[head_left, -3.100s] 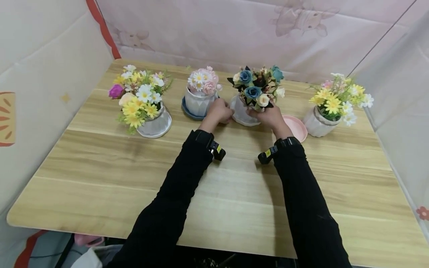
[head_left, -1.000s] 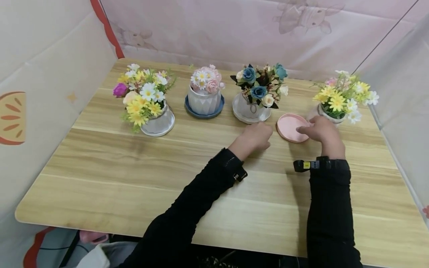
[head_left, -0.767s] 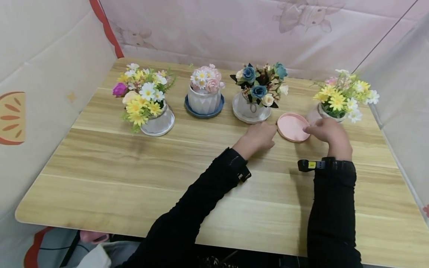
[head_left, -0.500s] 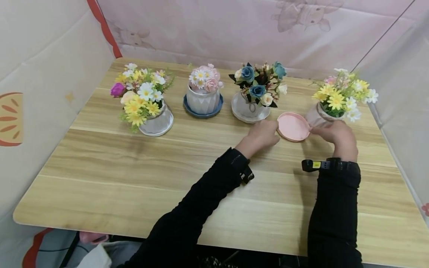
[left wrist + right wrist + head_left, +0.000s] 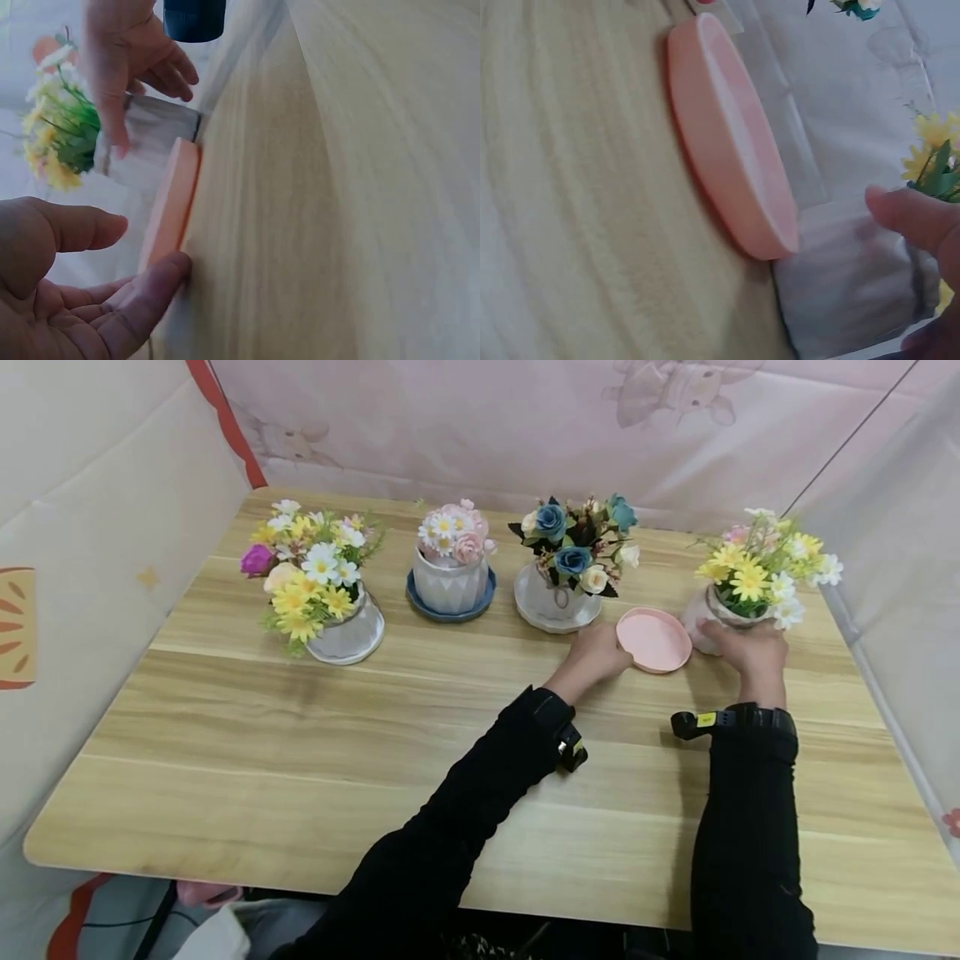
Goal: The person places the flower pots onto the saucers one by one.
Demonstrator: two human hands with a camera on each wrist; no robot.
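Observation:
In the head view, my left hand [image 5: 597, 653] is at the near left edge of a round pink saucer [image 5: 654, 642] lying on the table. Seen from the left wrist, a fingertip [image 5: 176, 264] meets the saucer's rim while the thumb stays apart above. My right hand [image 5: 752, 653] is spread round the front of a whitish flowerpot [image 5: 701, 620] of yellow and white flowers [image 5: 750, 578], just right of the saucer. In the right wrist view its thumb [image 5: 900, 210] overlaps the pot's side near the rim; its other fingers are mostly hidden there.
Left of the saucer, a pot of blue and cream roses [image 5: 573, 560] stands on a white saucer [image 5: 551, 625]. Further left are a pink-flowered pot [image 5: 450, 585] on a blue saucer [image 5: 450, 615] and a mixed-flower pot [image 5: 348, 635]. Fabric walls [image 5: 450, 427] border the wooden table [image 5: 300, 777].
My hands have left the rose pot, which now stands on its white saucer. The left hand moved right to the pink saucer's edge; the right hand moved right and then up to the yellow-flowered pot.

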